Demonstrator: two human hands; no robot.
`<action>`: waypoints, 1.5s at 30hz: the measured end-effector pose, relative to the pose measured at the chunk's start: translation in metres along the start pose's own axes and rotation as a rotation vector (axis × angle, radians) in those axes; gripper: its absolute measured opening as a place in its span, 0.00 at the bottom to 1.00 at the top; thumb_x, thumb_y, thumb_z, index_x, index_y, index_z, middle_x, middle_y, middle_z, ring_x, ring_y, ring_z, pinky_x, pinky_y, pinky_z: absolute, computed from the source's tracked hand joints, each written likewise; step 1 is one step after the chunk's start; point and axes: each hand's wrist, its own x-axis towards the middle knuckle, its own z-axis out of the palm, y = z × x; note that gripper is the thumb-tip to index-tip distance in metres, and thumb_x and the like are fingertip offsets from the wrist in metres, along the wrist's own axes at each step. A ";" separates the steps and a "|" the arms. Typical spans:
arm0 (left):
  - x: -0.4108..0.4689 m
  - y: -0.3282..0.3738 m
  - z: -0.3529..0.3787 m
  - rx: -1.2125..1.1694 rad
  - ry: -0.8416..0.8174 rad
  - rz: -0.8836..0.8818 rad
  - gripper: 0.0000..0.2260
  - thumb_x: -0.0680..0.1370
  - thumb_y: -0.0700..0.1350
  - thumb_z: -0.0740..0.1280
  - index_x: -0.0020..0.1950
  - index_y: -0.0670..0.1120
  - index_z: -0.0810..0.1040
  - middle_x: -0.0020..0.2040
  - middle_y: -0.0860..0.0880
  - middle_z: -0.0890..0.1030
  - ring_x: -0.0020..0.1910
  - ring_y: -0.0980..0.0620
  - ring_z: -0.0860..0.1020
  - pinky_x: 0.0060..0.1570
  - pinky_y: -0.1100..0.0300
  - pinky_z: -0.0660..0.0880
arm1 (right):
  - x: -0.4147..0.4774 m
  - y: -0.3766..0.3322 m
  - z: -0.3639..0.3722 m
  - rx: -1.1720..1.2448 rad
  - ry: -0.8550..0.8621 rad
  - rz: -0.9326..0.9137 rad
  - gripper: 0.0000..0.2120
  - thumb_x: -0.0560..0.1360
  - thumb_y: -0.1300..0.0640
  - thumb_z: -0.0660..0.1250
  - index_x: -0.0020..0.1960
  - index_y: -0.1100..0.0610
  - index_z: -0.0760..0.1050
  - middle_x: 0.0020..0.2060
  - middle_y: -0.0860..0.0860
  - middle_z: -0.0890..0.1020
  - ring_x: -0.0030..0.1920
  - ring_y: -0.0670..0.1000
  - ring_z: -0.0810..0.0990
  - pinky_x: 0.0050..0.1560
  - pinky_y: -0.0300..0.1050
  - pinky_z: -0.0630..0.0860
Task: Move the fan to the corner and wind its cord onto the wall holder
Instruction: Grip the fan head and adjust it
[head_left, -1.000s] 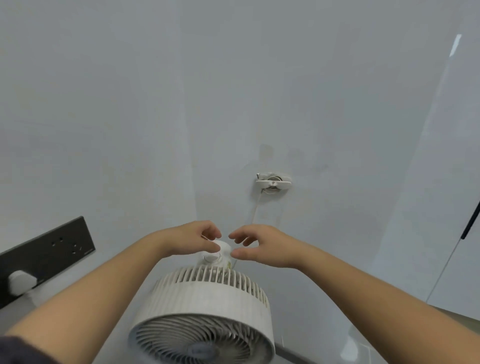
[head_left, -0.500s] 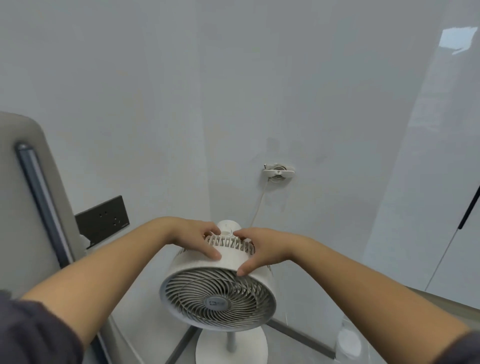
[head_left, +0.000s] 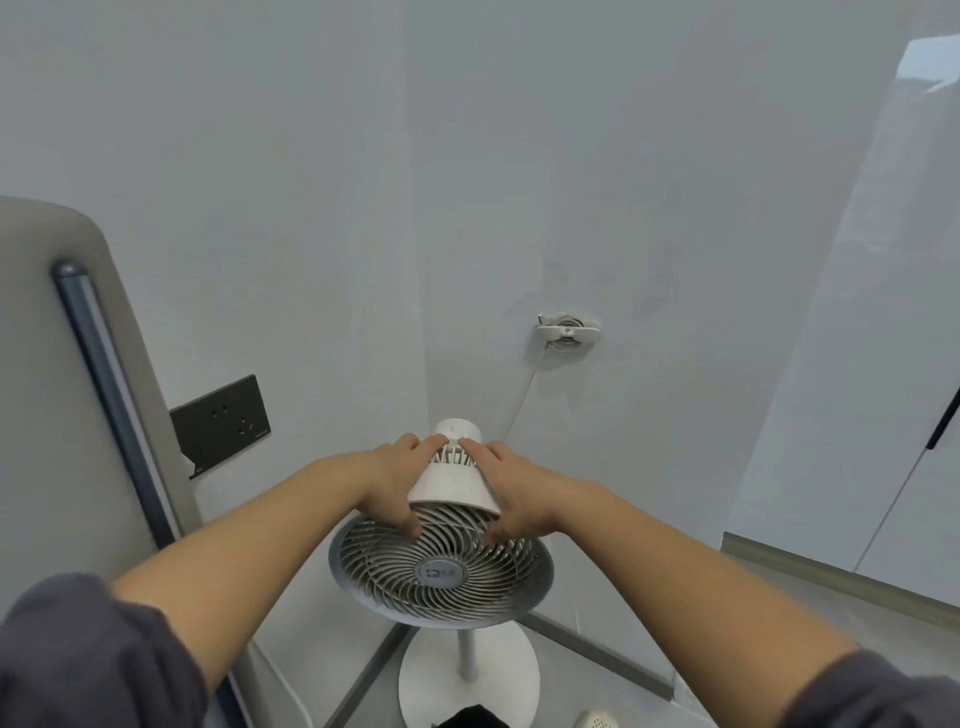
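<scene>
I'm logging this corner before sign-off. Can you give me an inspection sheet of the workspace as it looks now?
Surface: light floor where two walls meet; the fan's round base stands on it.
Job's things: white pedestal fan in the corner; wall holder with cord wound on it.
Clutter: small perforated white object and a dark object at the bottom edge, both unidentifiable.
Hands: left hand and right hand grip the fan head from either side.
Cables: cord runs from the holder down behind the fan head.
Surroundings: black socket panel on the left wall; grey panel far left; white cabinet doors right.
</scene>
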 end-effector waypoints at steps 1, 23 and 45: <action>0.001 -0.001 -0.001 0.001 0.006 -0.002 0.52 0.67 0.52 0.76 0.77 0.56 0.40 0.72 0.47 0.61 0.67 0.43 0.68 0.66 0.44 0.69 | 0.003 0.001 -0.001 -0.001 0.003 -0.008 0.56 0.67 0.53 0.77 0.77 0.48 0.39 0.75 0.50 0.53 0.72 0.59 0.62 0.70 0.58 0.64; 0.033 0.032 -0.011 0.057 0.038 -0.074 0.52 0.67 0.57 0.75 0.77 0.52 0.42 0.72 0.42 0.61 0.65 0.40 0.70 0.64 0.45 0.71 | 0.024 0.045 -0.017 -0.072 -0.008 -0.028 0.56 0.65 0.59 0.77 0.77 0.46 0.41 0.75 0.48 0.53 0.72 0.55 0.62 0.69 0.56 0.66; 0.045 0.045 -0.016 0.127 0.043 -0.069 0.50 0.67 0.59 0.73 0.78 0.53 0.43 0.73 0.42 0.61 0.66 0.40 0.70 0.63 0.45 0.70 | 0.026 0.063 -0.014 -0.046 0.010 -0.006 0.56 0.65 0.60 0.77 0.77 0.46 0.40 0.76 0.47 0.51 0.72 0.56 0.62 0.69 0.56 0.66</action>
